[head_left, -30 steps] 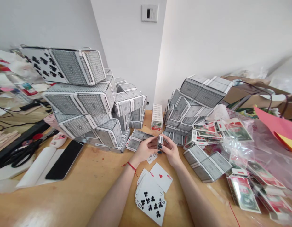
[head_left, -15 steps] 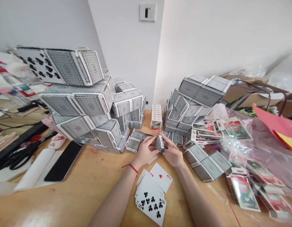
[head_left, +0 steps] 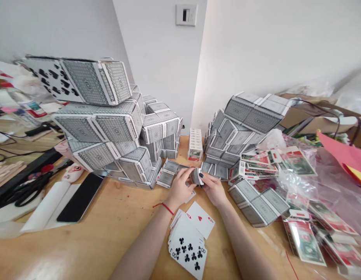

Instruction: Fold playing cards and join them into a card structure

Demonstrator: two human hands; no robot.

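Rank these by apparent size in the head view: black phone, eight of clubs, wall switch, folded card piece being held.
1. black phone
2. eight of clubs (close to camera, so inflated)
3. wall switch
4. folded card piece

Folded card block (head_left: pixel 196 177): held between left hand (head_left: pixel 180 187) and right hand (head_left: pixel 214 189), over the table (head_left: pixel 110 237).
Loose cards (head_left: pixel 189 245): spread on the table just before the hands, between the forearms.
Row of packs (head_left: pixel 194 144): stood behind the hands, at the wall corner.
Left pile of card blocks (head_left: pixel 104 120): stacked behind and left of the left hand.
Right pile of card blocks (head_left: pixel 241 124): stacked behind and right of the right hand.
Card packs (head_left: pixel 303 241): scattered well right of the right hand.
Phone (head_left: pixel 79 196): laid well left of the left hand; scissors (head_left: pixel 25 190) further left.
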